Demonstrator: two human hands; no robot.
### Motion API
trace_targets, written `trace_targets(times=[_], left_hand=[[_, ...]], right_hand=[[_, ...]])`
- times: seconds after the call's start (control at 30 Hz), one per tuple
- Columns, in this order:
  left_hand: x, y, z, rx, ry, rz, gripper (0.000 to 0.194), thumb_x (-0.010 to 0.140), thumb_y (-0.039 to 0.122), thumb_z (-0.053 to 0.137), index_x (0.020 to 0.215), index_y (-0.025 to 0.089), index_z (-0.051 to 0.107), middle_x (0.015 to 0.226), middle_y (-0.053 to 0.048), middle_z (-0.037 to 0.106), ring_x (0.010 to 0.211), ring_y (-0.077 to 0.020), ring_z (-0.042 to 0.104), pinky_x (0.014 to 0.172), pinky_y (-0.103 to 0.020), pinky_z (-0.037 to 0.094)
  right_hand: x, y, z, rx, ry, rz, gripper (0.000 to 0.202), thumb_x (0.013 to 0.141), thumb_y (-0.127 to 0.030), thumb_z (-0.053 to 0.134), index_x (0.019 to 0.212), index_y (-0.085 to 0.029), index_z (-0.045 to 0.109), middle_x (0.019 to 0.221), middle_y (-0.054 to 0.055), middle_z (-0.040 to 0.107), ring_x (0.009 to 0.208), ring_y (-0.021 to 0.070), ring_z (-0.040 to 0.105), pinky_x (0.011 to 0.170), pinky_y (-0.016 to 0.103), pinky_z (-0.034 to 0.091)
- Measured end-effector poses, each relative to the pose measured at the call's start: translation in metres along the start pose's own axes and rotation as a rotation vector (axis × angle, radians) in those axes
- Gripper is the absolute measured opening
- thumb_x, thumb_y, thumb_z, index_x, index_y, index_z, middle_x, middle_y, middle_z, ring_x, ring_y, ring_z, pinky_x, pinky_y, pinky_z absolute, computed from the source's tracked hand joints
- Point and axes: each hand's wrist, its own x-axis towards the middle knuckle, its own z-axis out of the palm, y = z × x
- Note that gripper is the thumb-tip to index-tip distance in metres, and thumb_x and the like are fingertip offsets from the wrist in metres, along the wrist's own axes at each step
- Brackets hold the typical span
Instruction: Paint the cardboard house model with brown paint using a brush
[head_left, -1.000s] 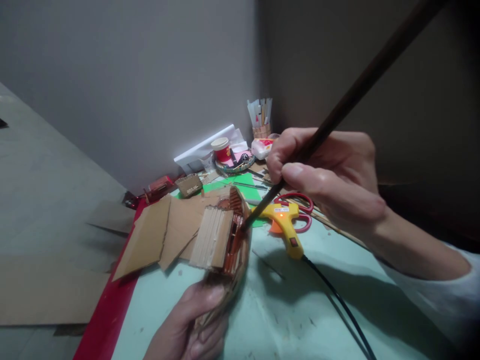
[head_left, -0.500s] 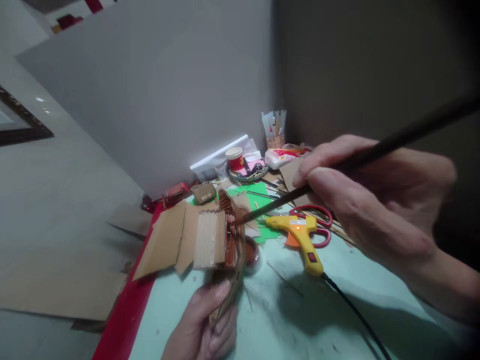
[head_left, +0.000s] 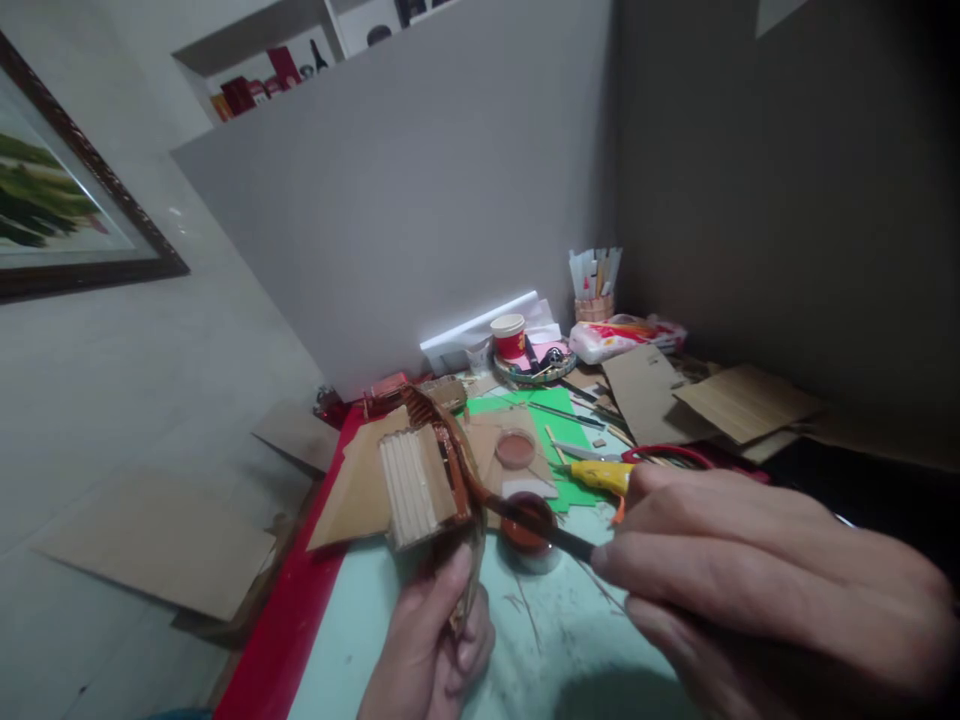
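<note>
My left hand (head_left: 435, 630) is closed round the lower end of a cardboard model (head_left: 415, 487), which looks like a small boat with a corrugated pale panel and a reddish-brown painted side. In my right hand (head_left: 757, 590) a dark-handled paintbrush (head_left: 551, 533) is pinched, its brown tip touching the model's curved painted edge. Just beyond and below the brush stands a small open jar of brown paint (head_left: 527, 530). A round lid (head_left: 516, 448) with brown paint in it lies behind the jar. My right hand partly hides a yellow glue gun (head_left: 600, 475).
Red-handled scissors (head_left: 667, 455) lie beyond my right hand. Green paper (head_left: 570, 418) and cardboard pieces (head_left: 652, 390) cover the table's middle and right. Farther back stand a red paper cup (head_left: 508, 340) on a round tray and a holder of sticks (head_left: 595, 290).
My right hand has come down, bringing the brush to a flatter angle with its tip lower on the model's edge. The model is tilted differently, and the view has shifted.
</note>
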Motion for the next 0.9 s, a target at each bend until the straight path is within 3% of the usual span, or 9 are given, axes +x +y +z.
trace_targets(times=[0.2,0.3,0.5,0.6,0.7,0.8,0.9], left_hand=[[-0.002,0.001,-0.001,0.031,0.029,0.009,0.049,0.08,0.047,0.08,0.06,0.017,0.047,0.05,0.007,0.044,0.039,-0.0015,0.027,0.04,-0.02,0.013],[-0.002,0.002,-0.002,0.05,0.022,0.004,0.05,0.079,0.049,0.08,0.06,0.017,0.047,0.051,0.007,0.043,0.041,-0.0022,0.028,0.04,-0.02,0.012],[-0.002,0.004,0.001,0.037,0.058,0.017,0.051,0.074,0.049,0.084,0.062,0.017,0.046,0.052,0.007,0.044,0.04,-0.0015,0.027,0.04,-0.019,0.012],[-0.003,0.004,0.004,0.033,0.079,0.026,0.053,0.071,0.05,0.086,0.06,0.016,0.047,0.05,0.008,0.044,0.039,-0.0005,0.026,0.04,-0.018,0.011],[-0.003,0.004,0.004,0.04,0.079,0.018,0.053,0.071,0.05,0.086,0.059,0.015,0.048,0.049,0.007,0.044,0.038,-0.0001,0.026,0.04,-0.018,0.01],[-0.003,0.003,0.004,0.033,0.091,0.003,0.052,0.069,0.049,0.088,0.06,0.016,0.049,0.049,0.008,0.044,0.04,-0.0012,0.029,0.041,-0.018,0.013],[-0.003,0.003,0.004,0.022,0.104,-0.02,0.052,0.068,0.049,0.089,0.062,0.016,0.049,0.05,0.008,0.045,0.041,-0.0015,0.028,0.042,-0.019,0.014]], right_hand=[[-0.007,0.0,0.003,0.241,-0.078,-0.004,0.02,0.106,-0.017,0.046,0.094,-0.019,0.062,0.066,0.0,0.056,0.057,0.0135,0.055,0.052,0.029,0.044],[-0.009,-0.006,0.002,0.184,-0.1,0.049,0.021,0.106,-0.017,0.046,0.093,-0.02,0.063,0.067,0.001,0.056,0.059,0.0146,0.057,0.056,0.028,0.048],[-0.002,-0.013,0.0,-0.037,-0.121,0.042,0.027,0.096,-0.047,0.067,0.084,-0.023,0.069,0.068,0.004,0.058,0.06,0.0178,0.061,0.051,0.026,0.052],[0.002,-0.011,0.001,-0.037,-0.104,0.059,0.03,0.096,-0.049,0.067,0.083,-0.022,0.069,0.067,0.004,0.059,0.059,0.0175,0.061,0.051,0.026,0.053],[0.003,-0.008,-0.001,-0.007,-0.082,0.096,0.024,0.096,-0.043,0.067,0.083,-0.022,0.068,0.066,0.003,0.06,0.058,0.0166,0.062,0.05,0.025,0.054],[0.005,-0.007,-0.003,0.085,-0.046,0.155,0.015,0.098,-0.023,0.063,0.083,-0.02,0.066,0.068,0.001,0.064,0.059,0.0136,0.064,0.053,0.022,0.055],[0.007,-0.007,-0.002,0.2,-0.041,0.196,0.02,0.094,-0.005,0.057,0.079,-0.017,0.062,0.069,-0.001,0.067,0.058,0.0091,0.064,0.057,0.018,0.054]])
